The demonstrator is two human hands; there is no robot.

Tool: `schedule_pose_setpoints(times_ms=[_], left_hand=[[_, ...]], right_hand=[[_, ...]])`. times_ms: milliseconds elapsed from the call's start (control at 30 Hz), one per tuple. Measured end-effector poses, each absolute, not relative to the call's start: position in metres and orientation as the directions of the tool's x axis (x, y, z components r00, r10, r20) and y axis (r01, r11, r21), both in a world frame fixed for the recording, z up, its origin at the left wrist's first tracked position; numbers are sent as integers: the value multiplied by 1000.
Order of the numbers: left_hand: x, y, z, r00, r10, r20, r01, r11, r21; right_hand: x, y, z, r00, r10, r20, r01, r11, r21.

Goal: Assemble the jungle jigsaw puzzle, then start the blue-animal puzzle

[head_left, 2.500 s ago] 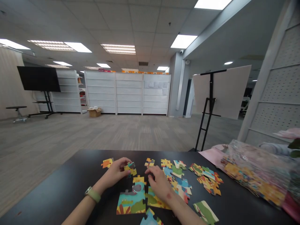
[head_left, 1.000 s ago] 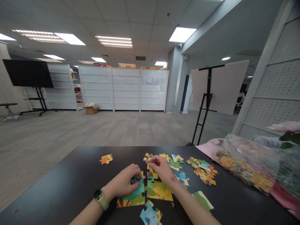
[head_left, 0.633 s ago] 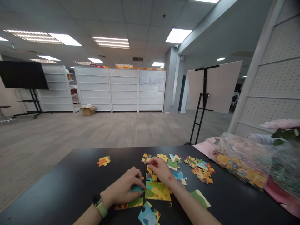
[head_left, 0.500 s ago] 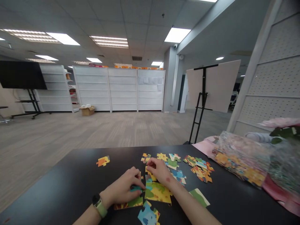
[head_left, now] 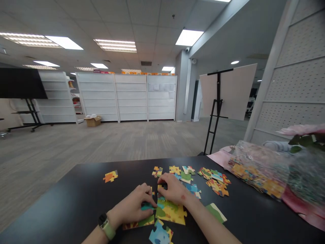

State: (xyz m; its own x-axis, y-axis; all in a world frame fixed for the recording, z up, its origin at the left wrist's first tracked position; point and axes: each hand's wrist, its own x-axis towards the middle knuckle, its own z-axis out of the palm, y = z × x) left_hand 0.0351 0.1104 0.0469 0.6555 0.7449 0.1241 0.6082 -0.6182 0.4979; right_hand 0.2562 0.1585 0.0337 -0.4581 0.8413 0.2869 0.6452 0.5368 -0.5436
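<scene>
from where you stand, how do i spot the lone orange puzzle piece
Find the black table, then look beyond and left of the left hand. The orange and yellow puzzle piece there lies alone, with no other piece touching it.

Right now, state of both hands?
Left hand: fingers curled over the left puzzle section; grip can't be told.
Right hand: fingers curled over the right puzzle section; grip can't be told.

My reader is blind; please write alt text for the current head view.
A person's left hand and right hand are over jigsaw sections on a black table; loose pieces and a clear bag lie to the right.
</scene>
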Motion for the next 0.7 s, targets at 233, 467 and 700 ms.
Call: schedule_pose_setpoints(times_ms=[233, 467, 700], left_hand=[[36, 109, 48, 654, 749, 109, 603, -602, 523], [35, 109, 49, 667, 735, 119, 584, -616, 529], [36, 105, 51, 678, 727, 113, 562, -611, 557]], right_hand=[[263, 157, 44, -491, 845, 214, 660, 521, -541], [262, 158, 41, -478, 859, 183, 678, 493, -545], [261, 154, 44, -511, 846, 149, 665, 500, -555]])
